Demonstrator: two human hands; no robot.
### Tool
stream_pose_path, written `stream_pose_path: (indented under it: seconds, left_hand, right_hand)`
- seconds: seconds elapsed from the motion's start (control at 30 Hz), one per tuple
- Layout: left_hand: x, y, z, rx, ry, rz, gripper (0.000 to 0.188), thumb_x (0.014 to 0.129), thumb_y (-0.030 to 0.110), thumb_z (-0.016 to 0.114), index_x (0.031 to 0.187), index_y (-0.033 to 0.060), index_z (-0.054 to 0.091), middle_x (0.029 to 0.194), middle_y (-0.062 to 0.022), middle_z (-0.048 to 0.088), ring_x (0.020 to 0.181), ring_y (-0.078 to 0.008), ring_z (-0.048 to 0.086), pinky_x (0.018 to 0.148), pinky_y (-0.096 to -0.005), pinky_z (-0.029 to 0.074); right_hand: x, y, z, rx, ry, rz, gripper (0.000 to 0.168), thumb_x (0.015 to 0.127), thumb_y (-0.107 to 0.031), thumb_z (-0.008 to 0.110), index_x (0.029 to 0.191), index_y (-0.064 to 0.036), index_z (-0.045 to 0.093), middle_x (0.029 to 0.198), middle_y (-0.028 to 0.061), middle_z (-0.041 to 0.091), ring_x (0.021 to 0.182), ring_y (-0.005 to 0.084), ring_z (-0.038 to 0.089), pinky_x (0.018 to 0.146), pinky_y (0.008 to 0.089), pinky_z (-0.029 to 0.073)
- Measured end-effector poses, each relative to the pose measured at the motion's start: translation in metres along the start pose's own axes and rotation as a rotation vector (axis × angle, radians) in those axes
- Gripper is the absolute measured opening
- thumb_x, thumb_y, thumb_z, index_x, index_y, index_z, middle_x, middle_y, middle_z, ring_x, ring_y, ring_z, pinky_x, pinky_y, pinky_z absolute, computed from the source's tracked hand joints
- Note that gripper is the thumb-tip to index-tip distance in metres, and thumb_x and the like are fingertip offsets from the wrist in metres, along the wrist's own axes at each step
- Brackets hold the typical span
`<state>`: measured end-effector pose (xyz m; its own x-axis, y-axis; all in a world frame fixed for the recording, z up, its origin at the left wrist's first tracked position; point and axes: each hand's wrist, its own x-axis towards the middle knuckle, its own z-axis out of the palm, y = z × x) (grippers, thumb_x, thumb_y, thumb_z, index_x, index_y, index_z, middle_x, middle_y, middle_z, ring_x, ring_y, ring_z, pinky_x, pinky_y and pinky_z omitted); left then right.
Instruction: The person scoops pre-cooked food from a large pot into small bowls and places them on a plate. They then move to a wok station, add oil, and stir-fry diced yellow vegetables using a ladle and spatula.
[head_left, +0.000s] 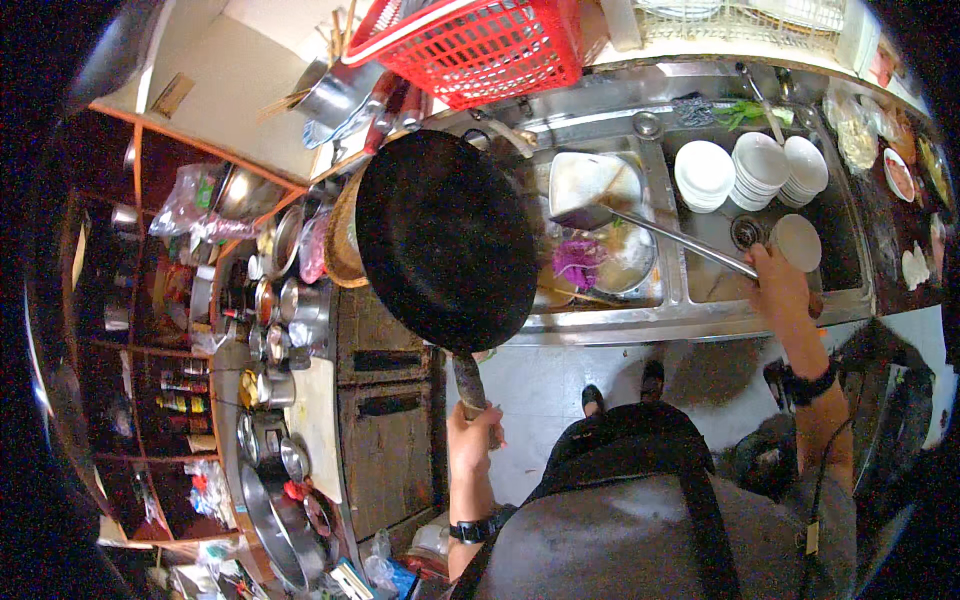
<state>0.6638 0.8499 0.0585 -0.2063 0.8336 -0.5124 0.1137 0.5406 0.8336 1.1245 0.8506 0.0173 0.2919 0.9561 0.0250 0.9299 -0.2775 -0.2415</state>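
My left hand grips the handle of a black wok, which is held up at the left end of the sink, its dark round surface facing me. My right hand is closed around the long metal handle of a spatula. The spatula's blade reaches over the left basin, in front of a white squarish dish. Close by lie a purple mesh scrubber and a round metal bowl. Beneath my right hand, the right basin holds a single white bowl and stacked white bowls.
A red plastic basket overhangs the sink's back left. Behind the right basin lie green leaves and a dark scouring pad. Pots and a cutting board crowd the left counter. Bagged food stands right.
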Motion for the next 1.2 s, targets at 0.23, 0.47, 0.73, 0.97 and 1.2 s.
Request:
stream_pose_path:
  seconds: [0.23,0.47,0.73,0.97,1.2]
  left_hand:
    - [-0.074,-0.014,-0.071,0.213,0.112,0.042,0.019,0.073,-0.002,0.062,0.089,0.0013,0.053,0.065,-0.0039,0.054,0.046,-0.0126,0.052,0.041,-0.0271,0.041]
    - [-0.082,-0.006,-0.117,0.315,-0.091,0.262,0.021,0.070,-0.003,0.062,0.088,-0.0006,0.051,0.061,-0.0033,0.053,0.045,-0.0128,0.051,0.041,-0.0270,0.039]
    - [-0.099,0.047,-0.052,0.433,-0.437,0.591,0.021,0.071,-0.005,0.062,0.090,-0.0005,0.055,0.064,-0.0003,0.052,0.051,-0.0092,0.050,0.045,-0.0244,0.039]
    - [-0.143,0.080,0.137,0.541,-0.826,0.622,0.027,0.069,-0.010,0.061,0.093,-0.0026,0.054,0.064,-0.0059,0.055,0.046,-0.0153,0.054,0.044,-0.0279,0.045]
    - [-0.201,0.073,0.369,0.674,-1.274,0.611,0.030,0.068,-0.008,0.061,0.098,-0.0053,0.055,0.068,-0.0077,0.059,0.048,-0.0160,0.055,0.044,-0.0274,0.044]
  right_hand:
    - [-0.117,-0.015,0.020,0.031,0.310,0.099,0.035,0.072,-0.001,0.064,0.105,-0.010,0.054,0.087,0.0137,0.061,0.086,0.0369,0.059,0.073,0.0449,0.046]
    - [-0.252,-0.045,0.034,0.071,0.367,0.384,0.036,0.073,-0.003,0.066,0.106,-0.012,0.055,0.088,0.0129,0.062,0.085,0.0358,0.059,0.071,0.0444,0.047]
    - [-0.394,-0.012,0.043,0.073,0.409,0.765,0.034,0.069,-0.004,0.069,0.099,-0.011,0.055,0.085,0.0121,0.062,0.084,0.0345,0.060,0.070,0.0443,0.047]
    - [-0.517,0.047,0.031,0.021,0.418,1.276,0.026,0.072,-0.005,0.068,0.095,-0.008,0.054,0.084,0.0135,0.064,0.082,0.0347,0.061,0.069,0.0447,0.048]
    - [-0.583,0.089,0.020,0.066,0.428,1.824,0.021,0.077,-0.010,0.064,0.095,-0.010,0.053,0.081,0.0148,0.064,0.079,0.0373,0.062,0.067,0.0478,0.048]
